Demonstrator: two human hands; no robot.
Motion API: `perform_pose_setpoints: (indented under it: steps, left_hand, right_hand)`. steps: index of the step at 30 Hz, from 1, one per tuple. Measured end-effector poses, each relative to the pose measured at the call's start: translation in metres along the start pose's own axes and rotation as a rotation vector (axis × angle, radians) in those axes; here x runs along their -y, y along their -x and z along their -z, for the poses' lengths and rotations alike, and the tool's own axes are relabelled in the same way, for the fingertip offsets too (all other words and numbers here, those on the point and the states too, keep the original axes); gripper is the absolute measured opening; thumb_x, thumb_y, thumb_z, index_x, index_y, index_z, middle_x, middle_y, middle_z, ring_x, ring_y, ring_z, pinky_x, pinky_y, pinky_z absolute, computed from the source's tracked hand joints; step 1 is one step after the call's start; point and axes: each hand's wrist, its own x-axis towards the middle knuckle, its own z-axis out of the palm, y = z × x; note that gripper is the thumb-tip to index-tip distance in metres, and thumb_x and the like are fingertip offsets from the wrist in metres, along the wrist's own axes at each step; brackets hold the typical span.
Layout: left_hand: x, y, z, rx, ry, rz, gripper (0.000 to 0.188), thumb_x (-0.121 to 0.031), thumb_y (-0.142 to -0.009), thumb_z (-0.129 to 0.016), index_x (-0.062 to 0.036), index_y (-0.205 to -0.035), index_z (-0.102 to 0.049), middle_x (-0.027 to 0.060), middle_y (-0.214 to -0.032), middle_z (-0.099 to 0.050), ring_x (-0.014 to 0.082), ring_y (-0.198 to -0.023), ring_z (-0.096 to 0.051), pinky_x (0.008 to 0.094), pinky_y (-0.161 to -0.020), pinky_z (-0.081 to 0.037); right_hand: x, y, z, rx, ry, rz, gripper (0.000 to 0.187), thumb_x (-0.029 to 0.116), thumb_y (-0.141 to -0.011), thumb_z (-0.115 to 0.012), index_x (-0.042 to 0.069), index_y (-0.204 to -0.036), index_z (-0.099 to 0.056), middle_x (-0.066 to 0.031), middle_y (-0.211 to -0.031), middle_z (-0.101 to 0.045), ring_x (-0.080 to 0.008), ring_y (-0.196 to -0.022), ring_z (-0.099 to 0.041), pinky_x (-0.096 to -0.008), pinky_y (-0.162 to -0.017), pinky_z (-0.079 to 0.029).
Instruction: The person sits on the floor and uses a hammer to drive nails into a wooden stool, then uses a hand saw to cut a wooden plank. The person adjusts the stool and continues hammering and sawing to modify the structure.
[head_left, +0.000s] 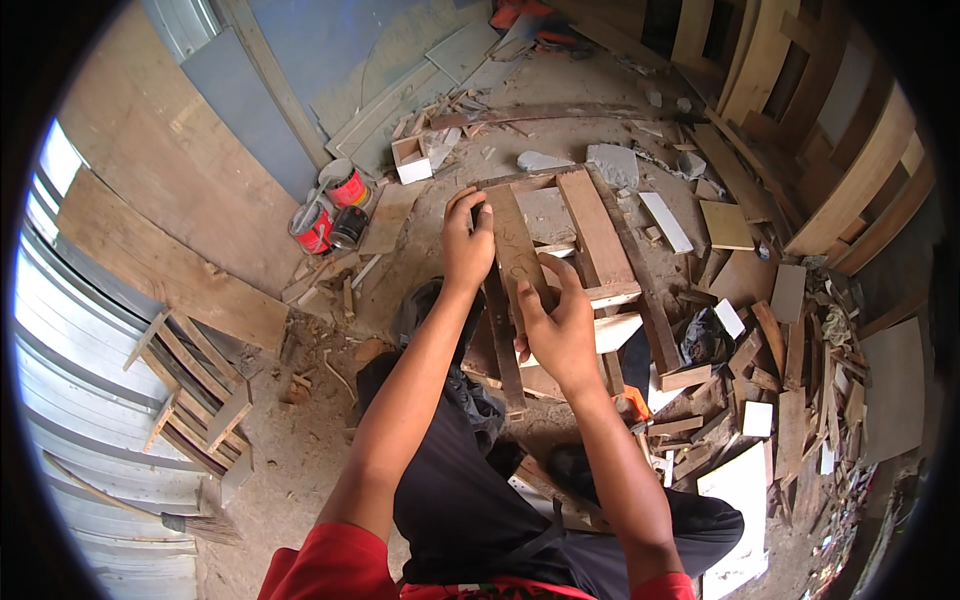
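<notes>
A brown wooden plank lies lengthwise along the left of a low wooden frame in front of me. The fingers of my left hand curl over the plank's far left edge. Nearer to me, my right hand grips the plank's right edge, thumb on top and fingers partly hidden below. Beside it, a second, lighter plank rests on the frame, with a short crosspiece at its near end. An orange-handled tool lies low by the frame's near right corner; its kind cannot be made out.
Red paint cans stand left, beyond my left arm. A small open wooden box sits at the far side. Wood offcuts pile up at the right, near a black plastic bag. A broom lies by the left metal wall.
</notes>
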Motion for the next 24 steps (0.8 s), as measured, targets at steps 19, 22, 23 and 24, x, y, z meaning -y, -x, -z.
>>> perform_pose_setpoints:
  steps: [19, 22, 23, 24]
  left_hand:
    - [0.001, 0.002, 0.002, 0.108, -0.009, 0.035, 0.044, -0.023, -0.091, -0.07, 0.0018, -0.125, -0.059, 0.0211, -0.144, -0.048, 0.0335, -0.129, -0.051, 0.0406, -0.107, -0.041]
    - [-0.016, 0.009, -0.005, -0.017, 0.119, 0.222, 0.049, -0.028, -0.09, -0.071, 0.0043, -0.125, -0.059, 0.0183, -0.142, -0.051, 0.031, -0.127, -0.053, 0.0412, -0.107, -0.042]
    - [-0.024, 0.012, -0.006, -0.087, 0.166, 0.308, 0.051, -0.03, -0.089, -0.071, 0.005, -0.124, -0.06, 0.0171, -0.14, -0.054, 0.0299, -0.125, -0.054, 0.0413, -0.106, -0.042]
    - [-0.011, 0.01, -0.002, 0.004, 0.277, 0.43, 0.051, -0.03, -0.088, -0.072, 0.0044, -0.124, -0.061, 0.0159, -0.134, -0.058, 0.0291, -0.121, -0.056, 0.0407, -0.104, -0.043]
  right_hand:
    - [-0.002, -0.009, -0.005, -0.166, 0.542, 0.255, 0.051, 0.043, -0.099, -0.059, -0.002, -0.124, -0.059, -0.0255, -0.067, -0.067, -0.0433, -0.072, -0.071, -0.0476, -0.069, -0.056]
    - [0.007, -0.003, -0.001, -0.116, 0.774, 0.23, 0.062, 0.053, -0.099, -0.052, -0.002, -0.126, -0.06, -0.0256, -0.065, -0.066, -0.0467, -0.071, -0.07, -0.0508, -0.067, -0.056]
    - [0.009, -0.002, 0.0, -0.099, 0.863, 0.217, 0.067, 0.058, -0.098, -0.049, -0.001, -0.127, -0.06, -0.0255, -0.066, -0.067, -0.0453, -0.07, -0.07, -0.0507, -0.064, -0.057]
    - [0.011, 0.0, -0.002, -0.074, 0.946, 0.209, 0.071, 0.062, -0.098, -0.046, -0.001, -0.128, -0.06, -0.0253, -0.067, -0.067, -0.044, -0.068, -0.071, -0.0505, -0.06, -0.057]
